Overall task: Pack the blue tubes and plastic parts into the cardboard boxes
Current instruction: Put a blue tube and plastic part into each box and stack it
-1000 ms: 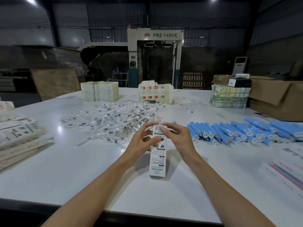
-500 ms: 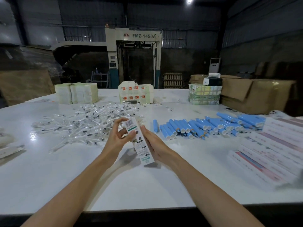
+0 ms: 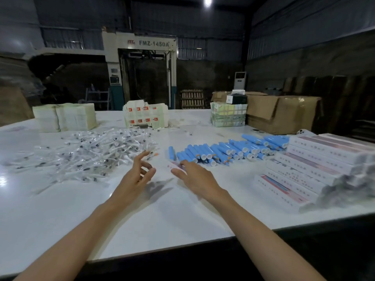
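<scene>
Filling the lower view, a glossy white desk (image 3: 142, 224) carried the work, its dark front edge running along six o'clock. Above its middle the left grip (image 3: 138, 175) hovered with fingers spread, holding nothing. Just at its three o'clock the right grip (image 3: 195, 180) reached over a small box (image 3: 175, 165). Blur hid whether it pinched the box or only touched it.

At one o'clock of the hands lay the tubes (image 3: 223, 152), blue with white caps, in a loose row, the nearest just beyond the box. At ten o'clock the parts (image 3: 91, 157), clear and bagged, sprawled in a heap. A box stack (image 3: 316, 167) lay flat at three o'clock by the desk's right edge.

Along the far edge stood pale stacks (image 3: 65, 117) at eleven, a white pile (image 3: 145, 116) with red marks at twelve, and a green bundle (image 3: 228, 117) at one, with brown cartons (image 3: 284, 113) beside it.

Behind, the dim hall had corrugated walls, a machine (image 3: 146, 57) lettered FMZ-1450A at twelve o'clock, a pallet (image 3: 191, 99) to its right, and one lamp (image 3: 207, 1) overhead.
</scene>
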